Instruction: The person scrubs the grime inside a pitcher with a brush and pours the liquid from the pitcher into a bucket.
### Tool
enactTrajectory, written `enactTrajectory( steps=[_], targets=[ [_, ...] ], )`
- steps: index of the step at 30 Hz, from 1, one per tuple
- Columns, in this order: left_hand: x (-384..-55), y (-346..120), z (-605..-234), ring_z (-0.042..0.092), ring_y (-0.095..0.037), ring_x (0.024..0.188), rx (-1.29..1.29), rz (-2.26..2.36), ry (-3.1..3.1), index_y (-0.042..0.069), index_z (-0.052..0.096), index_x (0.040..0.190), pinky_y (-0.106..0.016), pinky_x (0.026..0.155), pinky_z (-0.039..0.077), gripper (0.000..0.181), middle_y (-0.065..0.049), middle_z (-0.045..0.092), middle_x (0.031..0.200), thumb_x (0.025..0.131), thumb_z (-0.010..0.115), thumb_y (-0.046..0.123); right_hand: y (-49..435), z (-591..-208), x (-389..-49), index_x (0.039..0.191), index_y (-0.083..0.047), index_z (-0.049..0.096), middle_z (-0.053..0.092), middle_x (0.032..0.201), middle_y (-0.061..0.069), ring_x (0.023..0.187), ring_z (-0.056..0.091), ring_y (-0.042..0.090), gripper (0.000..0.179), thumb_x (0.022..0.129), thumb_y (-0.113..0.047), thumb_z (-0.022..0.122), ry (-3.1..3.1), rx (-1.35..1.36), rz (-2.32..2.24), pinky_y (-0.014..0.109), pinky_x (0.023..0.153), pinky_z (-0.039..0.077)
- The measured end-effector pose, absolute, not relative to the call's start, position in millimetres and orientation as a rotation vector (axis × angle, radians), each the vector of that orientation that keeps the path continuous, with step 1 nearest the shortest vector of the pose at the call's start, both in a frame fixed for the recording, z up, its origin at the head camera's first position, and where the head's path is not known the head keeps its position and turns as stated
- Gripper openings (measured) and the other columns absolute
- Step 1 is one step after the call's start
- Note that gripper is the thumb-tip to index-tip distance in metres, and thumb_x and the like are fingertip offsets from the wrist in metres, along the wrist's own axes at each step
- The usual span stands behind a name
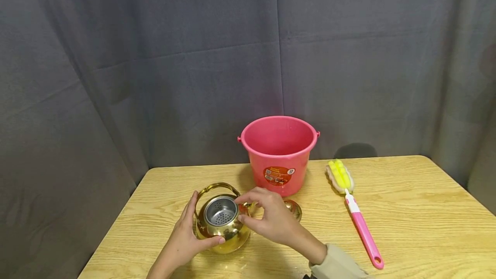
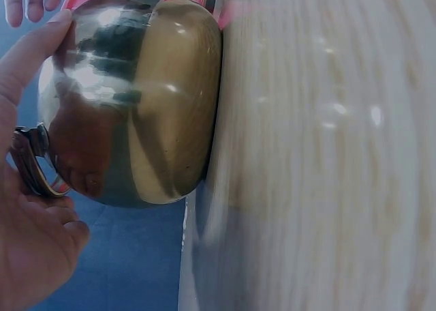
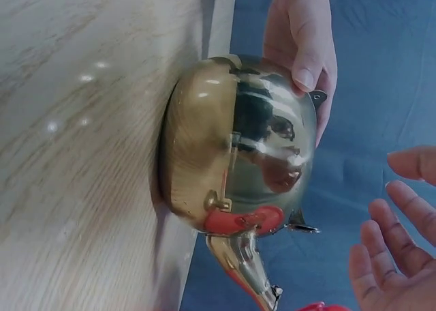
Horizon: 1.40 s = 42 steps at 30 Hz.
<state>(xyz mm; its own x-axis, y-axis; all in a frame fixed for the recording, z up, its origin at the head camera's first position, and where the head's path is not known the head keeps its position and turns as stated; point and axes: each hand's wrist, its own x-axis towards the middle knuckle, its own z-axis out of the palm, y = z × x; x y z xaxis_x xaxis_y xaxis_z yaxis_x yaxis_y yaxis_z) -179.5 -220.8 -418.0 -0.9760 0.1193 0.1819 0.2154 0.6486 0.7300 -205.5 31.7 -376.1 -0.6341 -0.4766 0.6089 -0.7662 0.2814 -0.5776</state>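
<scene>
A shiny gold teapot (image 1: 228, 241) stands upright on the table, uncovered, its arched handle (image 1: 218, 185) folded to the far left side. Inside the mouth sits a metal strainer (image 1: 222, 216) with a perforated bottom. My left hand (image 1: 182, 238) holds the teapot from the left, thumb on the body and fingers by the handle; the left wrist view shows the thumb (image 2: 41, 48) against the gold side. Above the spout side hovers my right hand (image 1: 271, 216), fingers loosely bent near the rim. The right wrist view shows this hand (image 3: 402, 249) apart from the teapot, holding nothing.
The gold lid (image 1: 293, 211) lies on the table beyond my right hand, partly covered by it. Behind it stands a pink bucket (image 1: 280, 175). To the right lies a brush (image 1: 363, 231) with a yellow sponge head and pink handle. Grey curtain (image 1: 209, 76) hangs behind the table.
</scene>
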Motion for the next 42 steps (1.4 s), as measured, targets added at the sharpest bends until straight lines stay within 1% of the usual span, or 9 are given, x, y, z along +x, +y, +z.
enactTrajectory(
  steps=[7, 17, 23, 26, 30, 33, 37, 39, 42],
  targets=[
    [-179.7, -221.5, -418.5, 0.018, -0.043, 0.14, -0.275, -1.253, -2.745, 0.018, 0.004, 0.157, -0.066, 0.104, 0.024, 0.127, -0.018, 0.013, 0.159, 0.066, 0.086, 0.053, 27.3, -376.6, -205.7, 0.104, -0.016, 0.073, 0.069, 0.1, -0.002, 0.088, 0.06, 0.014, 0.029, 0.077, -0.008, 0.076, -2.272, 1.116, 1.265, 0.027, 0.074, 0.049],
    [-179.6, -221.4, -418.0, 0.017, -0.043, 0.141, -0.278, -1.259, -2.753, 0.019, 0.002, 0.157, -0.066, 0.104, 0.025, 0.126, -0.016, 0.011, 0.159, 0.068, 0.085, 0.051, 22.0, -379.0, -205.9, 0.104, -0.013, 0.073, 0.066, 0.101, -0.003, 0.091, 0.06, 0.021, 0.029, 0.076, -0.01, 0.076, -2.346, 1.073, 1.289, 0.037, 0.076, 0.051],
    [-178.7, -221.4, -417.6, 0.016, -0.042, 0.141, -0.28, -1.264, -2.748, 0.019, 0.003, 0.157, -0.065, 0.105, 0.024, 0.126, -0.014, 0.01, 0.16, 0.068, 0.085, 0.052, 19.2, -377.5, -208.4, 0.102, -0.017, 0.074, 0.064, 0.101, -0.009, 0.095, 0.059, 0.016, 0.025, 0.077, -0.012, 0.076, -2.365, 1.1, 1.247, 0.035, 0.082, 0.047],
    [-178.7, -221.4, -417.9, 0.017, -0.042, 0.141, -0.284, -1.258, -2.744, 0.019, 0.003, 0.157, -0.065, 0.105, 0.024, 0.126, -0.014, 0.011, 0.16, 0.067, 0.085, 0.053, 19.0, -375.1, -211.0, 0.101, -0.015, 0.074, 0.064, 0.101, -0.01, 0.095, 0.059, 0.016, 0.025, 0.076, -0.012, 0.076, -2.36, 1.135, 1.226, 0.035, 0.08, 0.046],
    [-178.8, -221.2, -418.0, 0.017, -0.042, 0.141, -0.276, -1.251, -2.749, 0.021, 0.003, 0.157, -0.065, 0.105, 0.024, 0.126, -0.014, 0.011, 0.16, 0.067, 0.084, 0.054, 18.8, -373.1, -213.3, 0.102, -0.013, 0.074, 0.065, 0.101, -0.009, 0.094, 0.06, 0.016, 0.025, 0.077, -0.011, 0.076, -2.376, 1.177, 1.225, 0.036, 0.082, 0.044],
    [-178.8, -221.2, -417.8, 0.017, -0.042, 0.141, -0.266, -1.255, -2.761, 0.022, 0.002, 0.157, -0.066, 0.104, 0.025, 0.125, -0.014, 0.011, 0.16, 0.068, 0.084, 0.054, 17.6, -373.4, -214.2, 0.103, -0.013, 0.074, 0.065, 0.102, -0.011, 0.097, 0.059, 0.011, 0.024, 0.079, -0.012, 0.076, -2.408, 1.208, 1.203, 0.039, 0.088, 0.042],
    [-179.0, -221.4, -417.0, 0.017, -0.043, 0.141, -0.264, -1.262, -2.768, 0.022, 0.001, 0.157, -0.066, 0.104, 0.025, 0.125, -0.013, 0.01, 0.16, 0.069, 0.084, 0.053, 14.9, -373.7, -214.8, 0.105, -0.014, 0.073, 0.066, 0.104, -0.013, 0.101, 0.056, 0.005, 0.025, 0.08, -0.014, 0.074, -2.437, 1.256, 1.147, 0.043, 0.092, 0.04],
    [-179.2, -221.2, -416.6, 0.017, -0.043, 0.141, -0.264, -1.261, -2.771, 0.022, 0.001, 0.157, -0.066, 0.103, 0.026, 0.124, -0.013, 0.009, 0.16, 0.069, 0.083, 0.053, 13.9, -373.5, -215.2, 0.106, -0.014, 0.073, 0.066, 0.105, -0.013, 0.101, 0.056, 0.005, 0.025, 0.081, -0.015, 0.073, -2.443, 1.278, 1.124, 0.042, 0.092, 0.04],
    [-178.9, -221.2, -416.9, 0.017, -0.043, 0.14, -0.274, -1.258, -2.767, 0.021, 0.001, 0.157, -0.066, 0.103, 0.026, 0.124, -0.014, 0.01, 0.16, 0.07, 0.083, 0.052, 12.3, -372.7, -216.2, 0.105, -0.014, 0.073, 0.066, 0.105, -0.012, 0.1, 0.057, 0.006, 0.025, 0.08, -0.016, 0.073, -2.44, 1.3, 1.087, 0.038, 0.089, 0.041]
  ],
)
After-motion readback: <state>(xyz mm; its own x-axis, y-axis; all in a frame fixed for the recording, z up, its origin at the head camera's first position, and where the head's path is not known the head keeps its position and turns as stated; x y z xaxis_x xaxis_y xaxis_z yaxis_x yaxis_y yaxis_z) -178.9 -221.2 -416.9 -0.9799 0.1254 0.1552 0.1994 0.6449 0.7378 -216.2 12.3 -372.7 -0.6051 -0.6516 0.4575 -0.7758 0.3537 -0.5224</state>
